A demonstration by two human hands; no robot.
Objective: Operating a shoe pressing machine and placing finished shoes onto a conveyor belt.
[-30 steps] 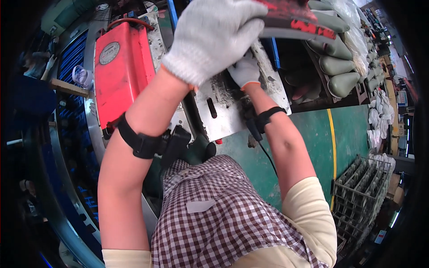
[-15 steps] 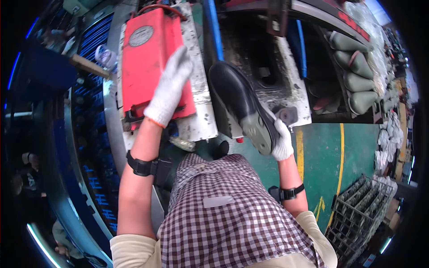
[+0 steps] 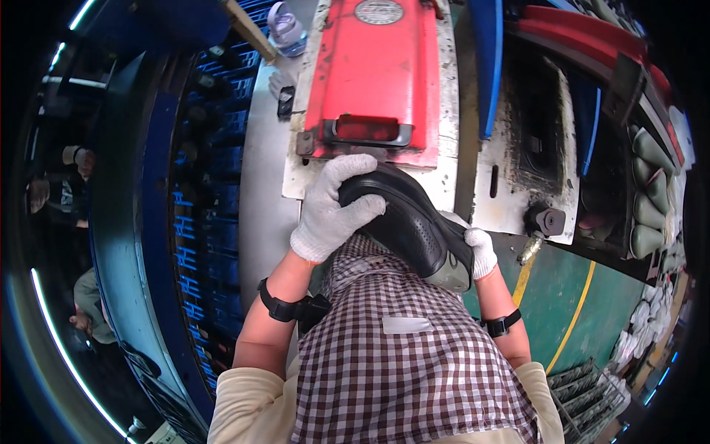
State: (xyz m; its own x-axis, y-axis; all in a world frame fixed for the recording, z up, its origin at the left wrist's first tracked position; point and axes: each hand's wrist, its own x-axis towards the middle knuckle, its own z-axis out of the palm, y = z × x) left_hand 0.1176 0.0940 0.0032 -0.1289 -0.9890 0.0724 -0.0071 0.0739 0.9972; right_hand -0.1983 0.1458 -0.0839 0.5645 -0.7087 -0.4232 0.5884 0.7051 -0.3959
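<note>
A black shoe (image 3: pixel 407 214) with a grey heel hangs in front of my checked apron, its toe pointing up and to the left. My left hand (image 3: pixel 325 211), in a white knit glove, is closed around the toe, thumb on top and fingers along the far side. With my right hand (image 3: pixel 482 251), also gloved, I grip the heel end; its thumb shows and most of its fingers are hidden behind the shoe. Just beyond the toe is a red machine cover (image 3: pixel 377 81) with a black recessed handle (image 3: pixel 367 131), set on a white, stained plate (image 3: pixel 446 96).
A second white plate (image 3: pixel 484 214) with a dark recess lies to the right, beside a blue panel (image 3: pixel 486 66). Grey-green shoe-shaped forms (image 3: pixel 647 189) stack at far right. A lilac sandal (image 3: pixel 285 31) sits at upper left. Blue racks (image 3: pixel 222 185) run along the left; people are farther left.
My left hand has come from over the red cover and taken hold of the toe. The shoe has moved in front of the red cover and tilted. The view has swung left.
</note>
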